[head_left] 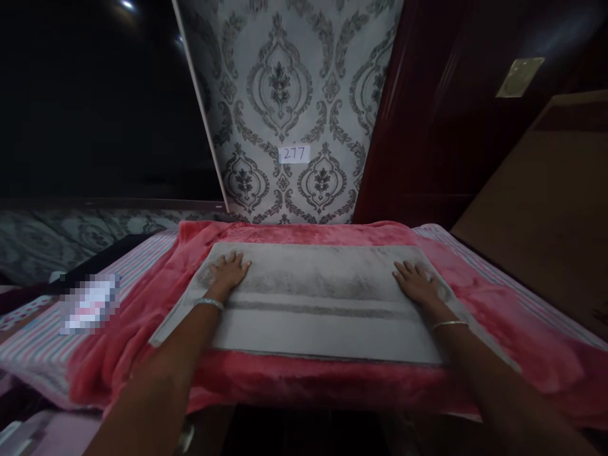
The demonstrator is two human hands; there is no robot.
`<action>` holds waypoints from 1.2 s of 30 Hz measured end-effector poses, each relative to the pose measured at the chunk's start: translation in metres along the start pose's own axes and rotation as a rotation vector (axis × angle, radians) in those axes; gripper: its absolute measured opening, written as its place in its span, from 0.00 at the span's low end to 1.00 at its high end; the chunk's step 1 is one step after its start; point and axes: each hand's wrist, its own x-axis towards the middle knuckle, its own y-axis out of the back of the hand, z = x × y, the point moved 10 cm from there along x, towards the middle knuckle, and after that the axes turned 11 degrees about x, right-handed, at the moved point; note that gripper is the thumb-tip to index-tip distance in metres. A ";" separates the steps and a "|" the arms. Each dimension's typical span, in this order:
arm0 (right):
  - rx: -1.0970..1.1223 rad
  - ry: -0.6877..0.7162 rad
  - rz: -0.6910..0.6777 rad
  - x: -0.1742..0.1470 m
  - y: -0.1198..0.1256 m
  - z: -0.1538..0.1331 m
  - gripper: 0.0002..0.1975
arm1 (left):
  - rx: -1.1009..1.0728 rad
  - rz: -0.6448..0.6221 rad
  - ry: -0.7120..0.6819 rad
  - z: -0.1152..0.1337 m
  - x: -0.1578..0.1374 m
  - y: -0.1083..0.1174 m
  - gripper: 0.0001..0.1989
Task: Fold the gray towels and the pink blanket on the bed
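A flat grey plush mat (308, 329), with darker brushed patches and a dark band across it, lies over a pink-red fleece blanket (304, 380). My left hand (230, 271) rests palm down near the mat's far left corner, fingers spread. Close to the far right corner, my right hand (416, 282) presses flat on the same mat, its fingers also apart. Neither hand grasps anything. Whether the mat is folded or a single piece, I cannot tell.
Beneath the blanket shows a striped cloth (159, 244). A blurred-out item (90, 304) lies on the left. Behind stand a dark screen (104, 107) and patterned wall with a "277" label (294, 154). A large cardboard box (546, 221) stands on the right.
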 end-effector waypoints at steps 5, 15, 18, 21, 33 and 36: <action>0.016 0.267 -0.029 -0.018 -0.017 -0.121 0.30 | -0.014 0.107 -0.410 0.104 -0.010 0.008 0.35; -0.024 0.317 -0.167 0.035 -0.035 -0.115 0.30 | 0.034 0.055 -0.450 0.105 0.044 -0.006 0.32; -0.042 0.209 -0.121 0.061 -0.023 -0.060 0.30 | 0.044 0.056 -0.376 0.071 0.065 -0.006 0.32; -0.054 0.116 -0.087 0.074 -0.013 -0.013 0.31 | 0.066 0.037 -0.318 0.040 0.082 -0.009 0.33; -0.055 -0.038 0.033 0.085 0.008 0.041 0.32 | -0.006 0.111 0.095 -0.049 0.108 0.005 0.32; -0.056 -0.087 0.039 0.079 0.013 0.037 0.31 | -0.019 0.121 0.080 -0.047 0.104 0.010 0.32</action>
